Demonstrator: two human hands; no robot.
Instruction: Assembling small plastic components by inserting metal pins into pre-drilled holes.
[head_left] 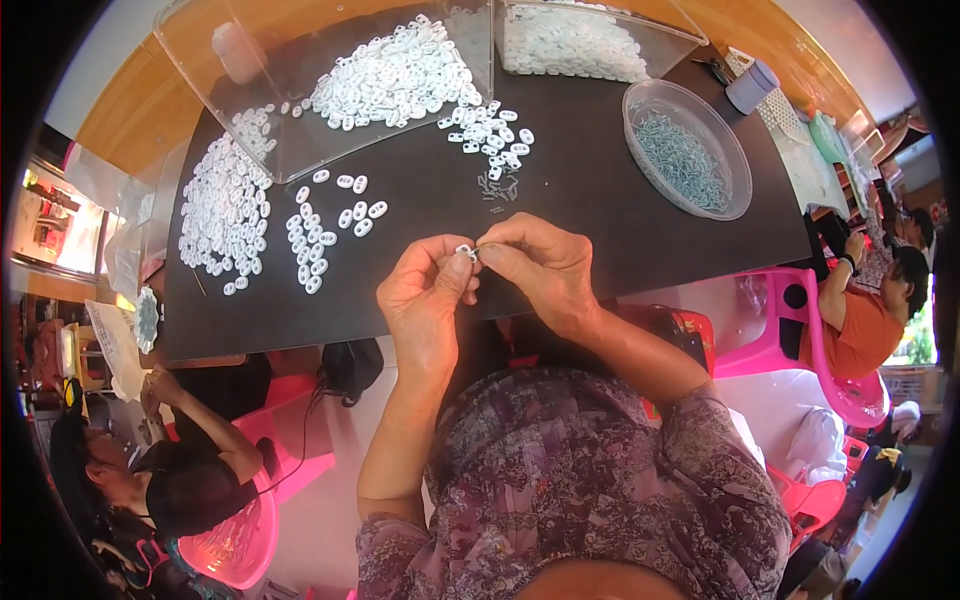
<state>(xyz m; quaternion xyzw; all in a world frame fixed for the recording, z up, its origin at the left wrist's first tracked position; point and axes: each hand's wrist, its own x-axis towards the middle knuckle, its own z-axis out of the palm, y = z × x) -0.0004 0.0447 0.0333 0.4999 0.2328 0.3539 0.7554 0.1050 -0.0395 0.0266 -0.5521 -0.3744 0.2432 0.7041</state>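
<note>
Plainly working low over a smooth, dark worktop (690, 245). Starting at far left, seeing a heap of white ovals (225, 215), glossy and hard-looking, marked with small dark spots. Passing rightward to a transparent box (290, 75), finding flat walls and a thick mound of similar white pieces (395, 75) inside; nearer, noticing loose ovals (309, 240) lying mostly one deep. At the middle, holding a small white piece (466, 253) above the worktop, clamping it between thumb and fingers of the left hand (430, 287); meeting it there with the right hand (550, 265), pressing thumb and forefinger together at its right side, being unable to tell what lies between those tips. Beyond, seeing short dark rods (497, 187), a loose cluster of white pieces (490, 135) and a second transparent box (665, 50). Rightmost, finding a round, translucent bowl (725, 130) of slim blue-green rods (680, 158).

Tracing edges, finding the first box's corner beside the heap, the worktop's near edge below both wrists, and open surface from right hand to bowl.
</note>
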